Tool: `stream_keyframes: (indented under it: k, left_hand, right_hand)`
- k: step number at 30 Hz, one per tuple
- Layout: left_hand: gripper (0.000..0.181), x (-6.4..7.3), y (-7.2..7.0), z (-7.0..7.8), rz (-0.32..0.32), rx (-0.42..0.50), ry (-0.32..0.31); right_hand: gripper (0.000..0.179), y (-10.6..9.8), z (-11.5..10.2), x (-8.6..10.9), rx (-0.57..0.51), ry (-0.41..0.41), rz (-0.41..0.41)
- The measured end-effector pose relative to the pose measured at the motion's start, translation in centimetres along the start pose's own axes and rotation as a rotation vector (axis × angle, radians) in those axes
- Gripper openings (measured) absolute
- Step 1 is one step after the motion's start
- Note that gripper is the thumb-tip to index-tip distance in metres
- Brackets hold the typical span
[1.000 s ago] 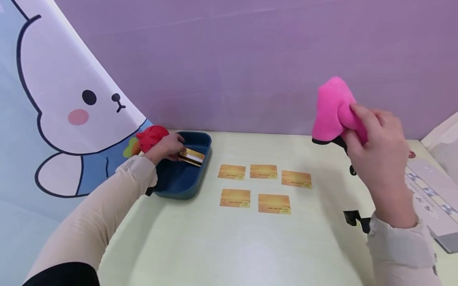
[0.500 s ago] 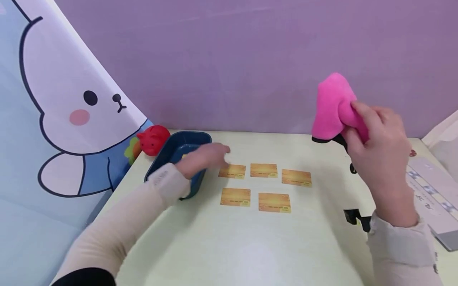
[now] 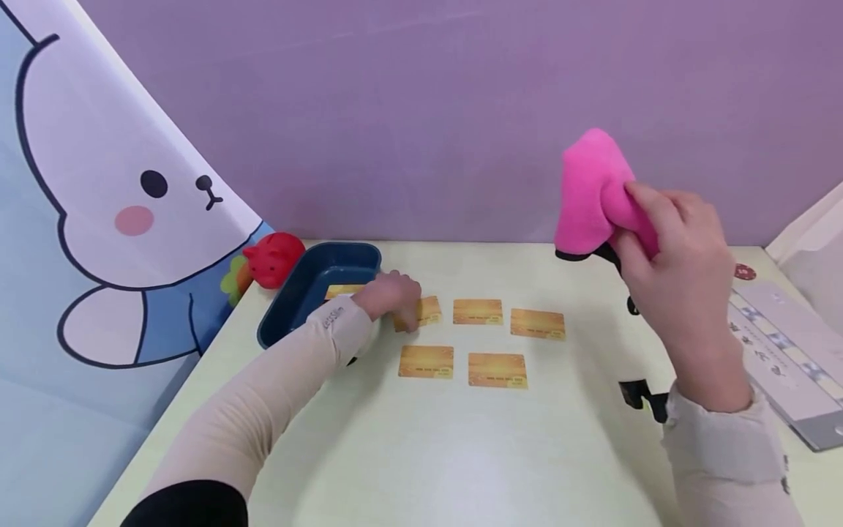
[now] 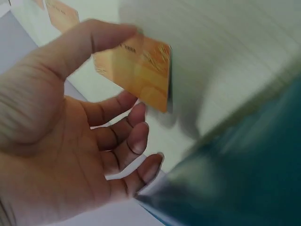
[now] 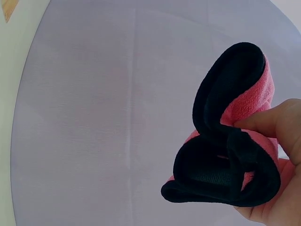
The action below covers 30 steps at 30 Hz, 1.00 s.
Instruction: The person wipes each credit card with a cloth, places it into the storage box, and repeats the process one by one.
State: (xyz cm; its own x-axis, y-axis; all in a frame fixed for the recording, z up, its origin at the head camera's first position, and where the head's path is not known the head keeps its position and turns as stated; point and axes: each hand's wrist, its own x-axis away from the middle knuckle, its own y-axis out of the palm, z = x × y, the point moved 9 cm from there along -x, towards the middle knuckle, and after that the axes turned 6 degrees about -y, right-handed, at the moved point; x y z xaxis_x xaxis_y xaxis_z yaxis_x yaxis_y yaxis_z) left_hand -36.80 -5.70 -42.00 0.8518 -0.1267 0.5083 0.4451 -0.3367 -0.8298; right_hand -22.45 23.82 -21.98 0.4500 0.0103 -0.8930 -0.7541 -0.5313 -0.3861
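My left hand is at the leftmost orange card of the far row, beside a dark blue tray. In the left wrist view, thumb and forefinger pinch opposite edges of this card, which is slightly lifted along one side. Another orange card lies in the tray, partly hidden by the hand. Raised at the right, my right hand grips a soft pink fleece item, folded over. The right wrist view shows its black lining and trim; its exact kind does not show.
Several more orange cards, such as one in the near row, lie flat on the table. A red piggy bank stands left of the tray. At the right are black pieces, a grey-white box and a red chip.
The left hand has put its card into the tray and moved right to the far row's leftmost card, now turned slightly. The right hand still holds the pink item; the view shifted slightly.
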Motion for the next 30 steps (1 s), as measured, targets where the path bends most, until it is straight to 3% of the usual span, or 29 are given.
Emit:
stream_keyframes:
  k: [5,9,13,17,20,24,27,30]
  left_hand:
    - [0.052,-0.6,0.3,-0.5,-0.032,0.122,0.002]
    - [0.044,-0.8,0.1,0.2,-0.02,0.219,0.097]
    - [0.032,0.0,-1.8,0.8,0.041,0.418,0.209]
    - [0.017,2.3,-4.9,0.9,0.158,0.678,0.328]
    - [0.027,4.0,-7.0,1.0,0.265,0.871,0.392]
    - [0.044,5.9,-9.3,1.0,0.445,1.197,0.485]
    - [0.046,7.1,-10.4,0.8,0.592,1.402,0.585]
    - [0.042,8.0,-10.8,0.7,0.686,1.506,0.656]
  right_hand:
    - [0.034,0.1,0.0,-0.1,0.006,-0.001,-0.015]
    - [0.034,0.2,0.0,-0.1,0.005,-0.004,-0.016]
    - [0.035,0.2,0.2,-0.1,0.008,-0.004,-0.015]
    - [0.035,0.3,0.3,0.1,0.01,0.0,-0.02]
    - [0.034,0.3,0.3,0.3,0.012,0.007,-0.01]
    - [0.033,0.1,0.4,0.4,0.024,0.022,0.005]
    - [0.033,0.1,0.4,0.3,0.031,0.03,0.01]
    - [0.032,0.1,0.3,0.3,0.032,0.038,0.015]
